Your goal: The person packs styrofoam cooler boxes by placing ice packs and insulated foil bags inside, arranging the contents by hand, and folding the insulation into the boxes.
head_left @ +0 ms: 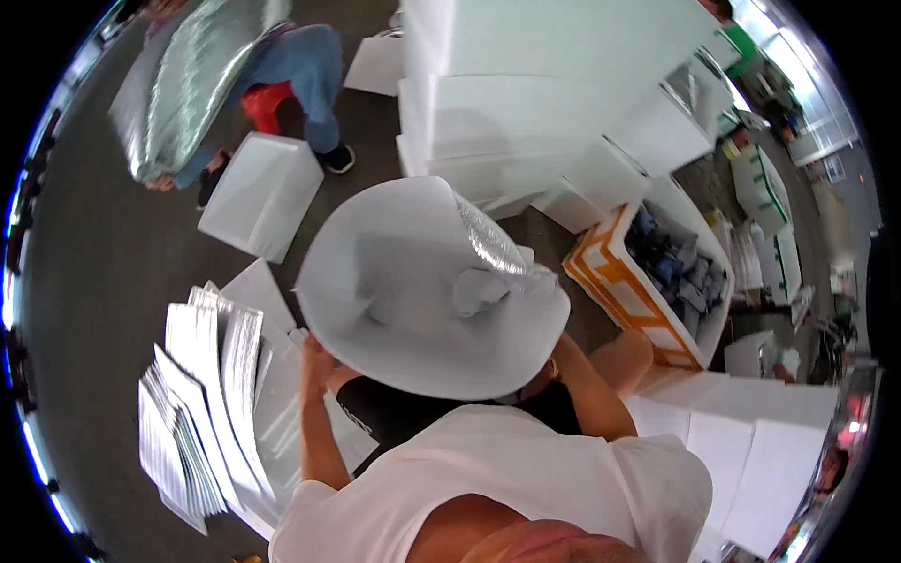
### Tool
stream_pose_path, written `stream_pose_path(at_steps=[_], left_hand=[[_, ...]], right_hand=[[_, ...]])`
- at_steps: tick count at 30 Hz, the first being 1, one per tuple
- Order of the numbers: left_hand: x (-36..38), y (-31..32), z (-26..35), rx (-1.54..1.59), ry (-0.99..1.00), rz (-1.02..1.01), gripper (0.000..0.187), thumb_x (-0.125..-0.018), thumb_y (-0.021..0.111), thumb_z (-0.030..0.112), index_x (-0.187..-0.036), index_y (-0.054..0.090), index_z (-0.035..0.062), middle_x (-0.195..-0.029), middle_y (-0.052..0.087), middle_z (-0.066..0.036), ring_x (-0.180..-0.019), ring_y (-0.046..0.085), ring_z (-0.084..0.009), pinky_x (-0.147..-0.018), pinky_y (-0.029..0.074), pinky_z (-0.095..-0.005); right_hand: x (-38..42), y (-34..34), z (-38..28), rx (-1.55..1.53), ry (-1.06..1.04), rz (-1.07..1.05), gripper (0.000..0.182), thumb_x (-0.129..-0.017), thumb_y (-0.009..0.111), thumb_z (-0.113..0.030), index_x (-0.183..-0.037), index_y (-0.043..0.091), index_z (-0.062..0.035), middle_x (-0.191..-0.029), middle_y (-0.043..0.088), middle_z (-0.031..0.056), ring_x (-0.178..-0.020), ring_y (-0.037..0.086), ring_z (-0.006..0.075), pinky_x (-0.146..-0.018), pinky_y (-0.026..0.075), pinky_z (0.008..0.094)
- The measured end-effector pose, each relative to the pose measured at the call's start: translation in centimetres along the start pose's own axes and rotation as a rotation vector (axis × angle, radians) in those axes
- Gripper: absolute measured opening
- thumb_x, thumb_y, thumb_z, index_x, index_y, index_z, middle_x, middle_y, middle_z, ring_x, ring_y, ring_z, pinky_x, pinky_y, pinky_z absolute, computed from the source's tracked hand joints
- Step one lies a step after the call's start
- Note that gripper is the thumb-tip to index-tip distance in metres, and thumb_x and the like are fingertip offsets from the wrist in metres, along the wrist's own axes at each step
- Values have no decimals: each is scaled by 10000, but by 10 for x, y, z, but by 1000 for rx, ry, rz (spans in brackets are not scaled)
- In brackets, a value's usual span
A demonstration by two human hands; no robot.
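A large white foam-like liner bag (413, 319) with a silvery inner face stands wide open over my lap, its mouth facing up. At its left side is my left hand (317, 355), against the outer wall, with the fingers mostly hidden. My right hand (542, 375) is at the lower right side of the bag, partly covered by it; a ring or band shows near it. Folded silvery sheets (202, 394) lie in a stack left of my left arm.
White foam boxes (526, 113) are piled ahead. An orange-taped box (601, 281) with dark grey packs stands at the right. Another white box (263, 192) is on the floor near a seated person (305, 70) handling a silvery bag. More white boxes (741, 450) sit at the lower right.
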State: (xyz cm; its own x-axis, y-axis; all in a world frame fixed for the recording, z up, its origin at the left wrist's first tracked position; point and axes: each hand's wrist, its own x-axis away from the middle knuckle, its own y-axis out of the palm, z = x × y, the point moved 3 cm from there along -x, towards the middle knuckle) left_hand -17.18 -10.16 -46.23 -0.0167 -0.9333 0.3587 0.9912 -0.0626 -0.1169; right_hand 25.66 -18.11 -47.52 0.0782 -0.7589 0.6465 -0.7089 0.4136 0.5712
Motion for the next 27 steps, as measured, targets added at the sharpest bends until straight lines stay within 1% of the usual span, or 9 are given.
stream_pose_path(at_steps=[1,2,4,8,13,16,21,23,27], left_hand=[[-20,15,-59,238,3,-140,355,-862,565,34,-1213,553,-19,-1070,660,-120,-933,640,-205,-766,530,-336],[-27,29,-74,9,-192,-118,324,-884,572,76,-1190,532,-22,-1038,639,-128,-898,641,-226,-719,553,-353],[-30,84,-74,100,-232,-136,335,-891,621,147,-1160,536,-33,-1006,636,-146,-837,639,-220,-625,542,-335],[-41,166,-115,-82,-21,-137,405,-893,674,201,-1186,523,-34,-1043,634,-143,-856,614,-201,-719,506,-330],[-23,206,-132,115,-168,-232,438,-888,686,187,-1219,494,-26,-1033,624,-110,-869,589,-174,-707,496,-314],[-39,200,-150,90,-179,-367,468,-892,676,187,-1255,462,-17,-1027,614,-99,-883,584,-171,-704,493,-300],[-62,162,-128,37,-340,-494,454,-891,642,155,-1283,461,17,-1130,571,-101,-908,593,-188,-753,512,-325],[-51,153,-60,-30,-306,-394,418,-918,596,182,-1286,485,18,-1090,586,-98,-935,609,-205,-732,507,-303],[-84,119,-29,70,-142,-204,396,-933,590,202,-1281,500,35,-1114,595,-94,-979,623,-220,-731,516,-302]], right_hand=[[7,-14,-5,-54,-23,31,530,-976,451,-447,-1318,488,-44,-1266,572,102,-1118,548,252,-953,443,380],[9,-30,-11,-106,-45,69,534,-976,443,-454,-1315,489,-44,-1270,570,104,-1128,546,260,-962,439,388],[9,-64,-28,-196,-108,163,542,-976,428,-467,-1310,491,-45,-1279,567,106,-1146,540,276,-979,432,403],[-9,-148,-53,-257,-318,627,614,-974,330,-548,-1295,503,-55,-1251,580,116,-1113,568,265,-948,454,411],[67,-124,-82,73,-615,857,466,-955,520,-398,-1252,522,-40,-1108,620,108,-934,622,205,-782,511,336],[134,-96,-88,128,-773,750,369,-956,583,-266,-1252,527,-53,-1106,636,94,-899,655,187,-769,529,294],[234,-124,-100,204,-919,940,390,-937,624,-242,-1265,526,-55,-1026,661,66,-828,666,148,-721,537,269],[262,-149,-106,223,-1002,978,378,-938,622,-237,-1259,535,-58,-997,667,56,-816,666,134,-709,536,259],[280,-220,-133,423,-877,1196,452,-898,668,-243,-1282,526,-52,-1089,645,93,-901,658,168,-752,536,281]])
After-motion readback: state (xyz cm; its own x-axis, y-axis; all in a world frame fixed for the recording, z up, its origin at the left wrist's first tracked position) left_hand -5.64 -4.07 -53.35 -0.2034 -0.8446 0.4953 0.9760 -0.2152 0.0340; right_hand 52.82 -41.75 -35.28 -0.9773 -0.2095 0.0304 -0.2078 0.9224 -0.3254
